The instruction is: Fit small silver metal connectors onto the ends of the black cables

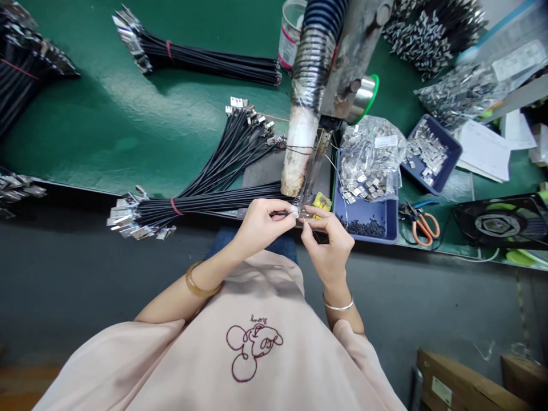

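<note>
My left hand (266, 224) is closed in a pinch at the table's front edge, and a thin black cable appears to run into its fingers from the left. Facing it, my right hand (329, 238) pinches something too small to make out. The fingertips of both hands nearly meet below the tip of a soldering fixture (309, 185). Behind my left hand lies a banded bundle of black cables (205, 200) with metal connectors at its left end. Loose black cables (222, 151) fan out above it. A yellow sponge-like piece (322, 202) sits just beyond my right fingers.
A wide ribbed hose (323, 34) with a wrapped nozzle hangs close over my hands. Right of them stands a blue tray (391, 220) of small parts and bagged connectors, then a smaller blue tray (454, 154). Orange-handled pliers (426, 228) and a black fan (500, 222) lie farther right.
</note>
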Action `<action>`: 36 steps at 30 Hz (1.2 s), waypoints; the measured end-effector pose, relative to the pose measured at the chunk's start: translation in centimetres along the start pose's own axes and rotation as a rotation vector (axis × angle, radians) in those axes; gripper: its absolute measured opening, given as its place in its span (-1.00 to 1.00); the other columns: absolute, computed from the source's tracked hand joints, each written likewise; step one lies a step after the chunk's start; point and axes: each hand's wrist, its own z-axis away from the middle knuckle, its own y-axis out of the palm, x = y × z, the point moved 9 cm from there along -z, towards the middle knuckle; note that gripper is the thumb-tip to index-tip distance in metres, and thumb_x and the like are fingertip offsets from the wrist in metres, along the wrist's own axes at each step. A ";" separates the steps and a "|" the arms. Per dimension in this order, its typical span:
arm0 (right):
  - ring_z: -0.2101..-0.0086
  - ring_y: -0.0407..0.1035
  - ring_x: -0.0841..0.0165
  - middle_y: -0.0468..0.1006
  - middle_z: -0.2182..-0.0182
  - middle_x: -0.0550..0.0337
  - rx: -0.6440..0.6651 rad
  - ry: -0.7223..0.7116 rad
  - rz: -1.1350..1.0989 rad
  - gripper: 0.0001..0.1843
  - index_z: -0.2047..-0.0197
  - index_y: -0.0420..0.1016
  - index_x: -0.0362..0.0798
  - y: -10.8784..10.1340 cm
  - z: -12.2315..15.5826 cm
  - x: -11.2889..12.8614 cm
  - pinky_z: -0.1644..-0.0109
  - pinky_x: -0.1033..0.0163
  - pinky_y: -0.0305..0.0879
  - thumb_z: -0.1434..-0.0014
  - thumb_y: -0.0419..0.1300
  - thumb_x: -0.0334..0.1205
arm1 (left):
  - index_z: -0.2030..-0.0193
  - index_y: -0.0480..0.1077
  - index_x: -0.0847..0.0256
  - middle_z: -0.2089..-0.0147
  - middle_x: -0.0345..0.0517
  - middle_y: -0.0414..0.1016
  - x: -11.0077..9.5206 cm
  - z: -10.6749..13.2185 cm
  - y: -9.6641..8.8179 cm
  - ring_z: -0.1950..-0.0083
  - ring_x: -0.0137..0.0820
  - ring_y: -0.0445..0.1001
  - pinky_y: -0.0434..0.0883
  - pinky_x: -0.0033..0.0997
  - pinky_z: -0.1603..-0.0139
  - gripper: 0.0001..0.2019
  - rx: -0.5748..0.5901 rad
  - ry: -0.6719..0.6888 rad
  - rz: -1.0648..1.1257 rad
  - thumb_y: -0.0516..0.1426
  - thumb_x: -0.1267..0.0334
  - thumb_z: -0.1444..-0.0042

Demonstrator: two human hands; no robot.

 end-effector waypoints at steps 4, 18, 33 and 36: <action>0.15 0.60 0.34 0.68 0.15 0.15 -0.010 0.020 0.020 -0.88 0.27 0.49 0.01 0.0 -0.2 -0.2 0.16 0.24 0.57 -0.22 0.23 -0.42 | 0.46 0.55 0.33 0.58 -0.25 0.26 0.1 0.0 -0.1 0.52 -0.56 0.08 0.06 -0.50 0.48 -0.82 -0.008 -0.002 0.001 0.17 0.31 -0.06; 0.12 0.60 0.27 0.68 0.15 0.14 -0.017 0.040 -0.001 -0.88 0.28 0.50 0.02 -0.2 -0.1 -0.1 0.07 0.13 0.60 -0.20 0.23 -0.41 | 0.44 0.55 0.35 0.53 -0.21 0.37 -0.4 0.0 -0.3 0.51 -0.56 0.15 0.11 -0.52 0.48 -0.84 -0.035 0.019 -0.005 0.17 0.32 -0.04; 0.21 0.58 0.37 0.66 0.20 0.19 -0.004 0.092 -0.053 -0.90 0.32 0.49 0.01 -0.1 -0.2 -0.6 0.22 0.28 0.57 -0.22 0.25 -0.38 | 0.43 0.55 0.34 0.50 -0.19 0.43 -0.2 0.4 0.2 0.49 -0.54 0.25 0.18 -0.55 0.46 -0.81 0.013 0.043 -0.018 0.15 0.31 -0.10; 0.22 0.57 0.35 0.66 0.23 0.19 -0.007 0.083 -0.038 -0.90 0.33 0.50 0.01 0.0 -0.4 -0.7 0.24 0.26 0.56 -0.23 0.25 -0.36 | 0.39 0.56 0.34 0.48 -0.19 0.46 0.1 0.4 0.1 0.49 -0.53 0.27 0.20 -0.54 0.45 -0.82 0.004 0.027 -0.015 0.15 0.31 -0.10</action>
